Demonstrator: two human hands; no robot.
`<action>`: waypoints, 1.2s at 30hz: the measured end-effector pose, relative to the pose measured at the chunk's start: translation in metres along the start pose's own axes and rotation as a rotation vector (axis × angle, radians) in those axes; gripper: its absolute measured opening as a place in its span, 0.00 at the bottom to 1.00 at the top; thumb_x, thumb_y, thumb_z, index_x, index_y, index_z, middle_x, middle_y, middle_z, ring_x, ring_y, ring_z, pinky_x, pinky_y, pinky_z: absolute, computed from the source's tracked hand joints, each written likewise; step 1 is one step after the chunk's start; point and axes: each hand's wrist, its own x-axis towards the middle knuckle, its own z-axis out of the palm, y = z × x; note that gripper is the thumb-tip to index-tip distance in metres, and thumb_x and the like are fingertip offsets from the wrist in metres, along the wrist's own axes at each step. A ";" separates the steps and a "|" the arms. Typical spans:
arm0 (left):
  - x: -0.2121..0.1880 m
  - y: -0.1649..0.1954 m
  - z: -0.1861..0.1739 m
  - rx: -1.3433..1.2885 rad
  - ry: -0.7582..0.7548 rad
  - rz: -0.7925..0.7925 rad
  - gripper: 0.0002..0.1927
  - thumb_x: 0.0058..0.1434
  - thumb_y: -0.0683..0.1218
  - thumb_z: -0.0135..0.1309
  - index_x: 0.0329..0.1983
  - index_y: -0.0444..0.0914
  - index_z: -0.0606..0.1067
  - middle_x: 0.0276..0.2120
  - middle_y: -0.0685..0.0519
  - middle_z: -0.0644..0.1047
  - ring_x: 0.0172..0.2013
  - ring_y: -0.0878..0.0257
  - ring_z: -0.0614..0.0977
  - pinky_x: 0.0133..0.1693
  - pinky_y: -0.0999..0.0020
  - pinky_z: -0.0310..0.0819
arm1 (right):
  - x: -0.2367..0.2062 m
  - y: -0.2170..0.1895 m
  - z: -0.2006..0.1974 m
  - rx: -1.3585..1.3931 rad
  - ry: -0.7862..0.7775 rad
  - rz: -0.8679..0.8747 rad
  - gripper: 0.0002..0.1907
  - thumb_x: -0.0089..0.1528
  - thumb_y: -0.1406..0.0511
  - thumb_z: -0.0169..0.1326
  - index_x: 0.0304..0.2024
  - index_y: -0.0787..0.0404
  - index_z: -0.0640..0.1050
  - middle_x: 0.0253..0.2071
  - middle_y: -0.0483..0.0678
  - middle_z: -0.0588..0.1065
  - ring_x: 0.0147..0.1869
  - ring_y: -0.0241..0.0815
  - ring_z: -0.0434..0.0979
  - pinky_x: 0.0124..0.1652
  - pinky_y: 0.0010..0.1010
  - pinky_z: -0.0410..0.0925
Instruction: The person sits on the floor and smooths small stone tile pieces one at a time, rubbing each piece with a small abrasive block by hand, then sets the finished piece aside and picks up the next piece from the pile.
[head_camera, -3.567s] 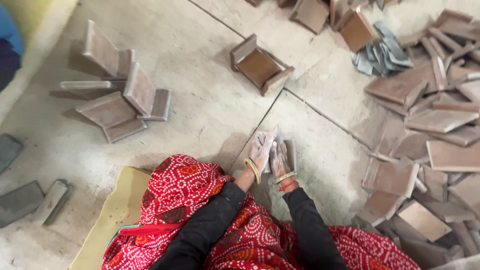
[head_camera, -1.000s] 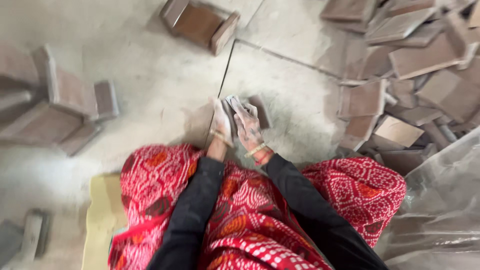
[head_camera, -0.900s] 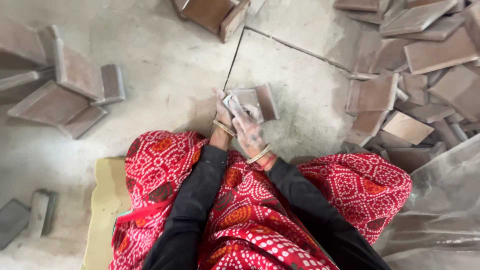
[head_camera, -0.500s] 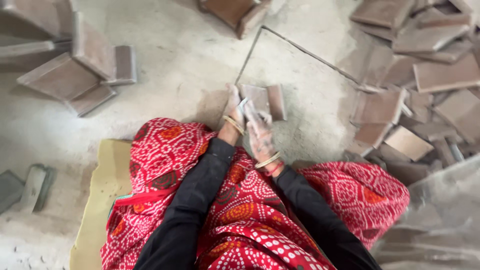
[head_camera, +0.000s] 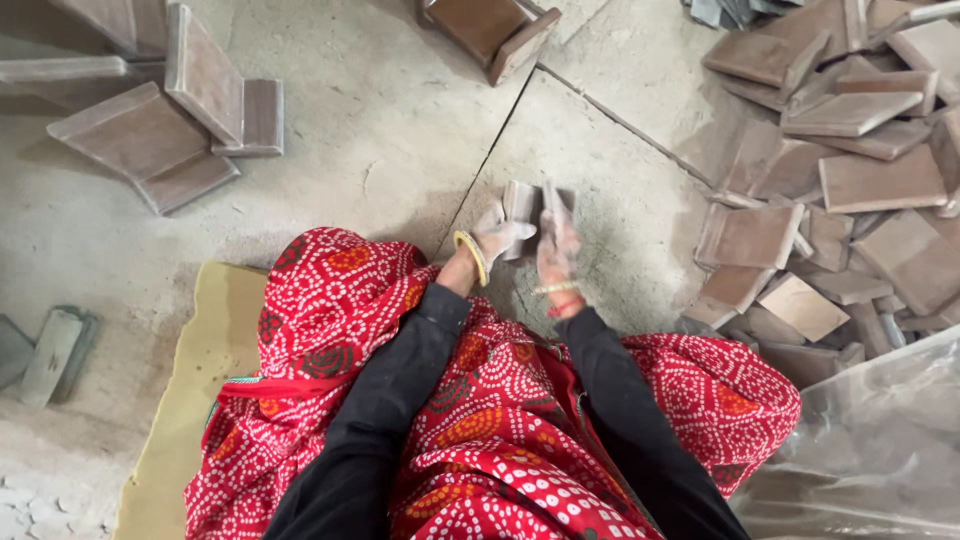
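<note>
Head view: your left hand (head_camera: 497, 238) and right hand (head_camera: 557, 250) are both dusted grey-white and meet over a small brown tile (head_camera: 522, 205) standing on edge on the concrete floor (head_camera: 400, 130) just ahead of your knees. Your left hand's fingers curl against the tile's near face, and your right hand closes round its right side, with a thin grey piece sticking up between the fingers; what that piece is, you cannot tell. Well off to the right of your hands lies a loose heap of brown tiles (head_camera: 850, 150). Far to the left of your hands, a few larger slabs (head_camera: 170, 125) lean on each other. Straight beyond your hands sits a tile box form (head_camera: 490, 30). A yellow mat (head_camera: 200, 370) lies under you, left of your arms.
</note>
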 end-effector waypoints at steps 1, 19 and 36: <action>-0.004 0.012 -0.001 0.287 0.068 0.045 0.25 0.57 0.48 0.63 0.56 0.33 0.74 0.37 0.45 0.81 0.37 0.57 0.83 0.40 0.60 0.81 | -0.009 -0.007 -0.008 -0.040 0.065 -0.114 0.21 0.72 0.61 0.45 0.63 0.65 0.74 0.42 0.64 0.78 0.40 0.58 0.75 0.39 0.43 0.70; 0.007 0.018 -0.013 0.543 0.028 0.307 0.22 0.47 0.37 0.66 0.47 0.37 0.77 0.38 0.49 0.83 0.39 0.60 0.85 0.42 0.65 0.79 | -0.015 -0.038 -0.033 -0.430 0.106 -0.688 0.24 0.69 0.72 0.45 0.68 0.62 0.72 0.70 0.54 0.70 0.77 0.58 0.66 0.69 0.44 0.67; 0.041 -0.022 -0.012 0.708 -0.010 0.319 0.33 0.44 0.45 0.68 0.56 0.38 0.73 0.46 0.42 0.81 0.47 0.50 0.83 0.49 0.59 0.77 | 0.015 0.064 -0.052 -0.680 0.027 -0.664 0.22 0.64 0.71 0.46 0.61 0.68 0.73 0.59 0.65 0.74 0.63 0.61 0.74 0.61 0.43 0.71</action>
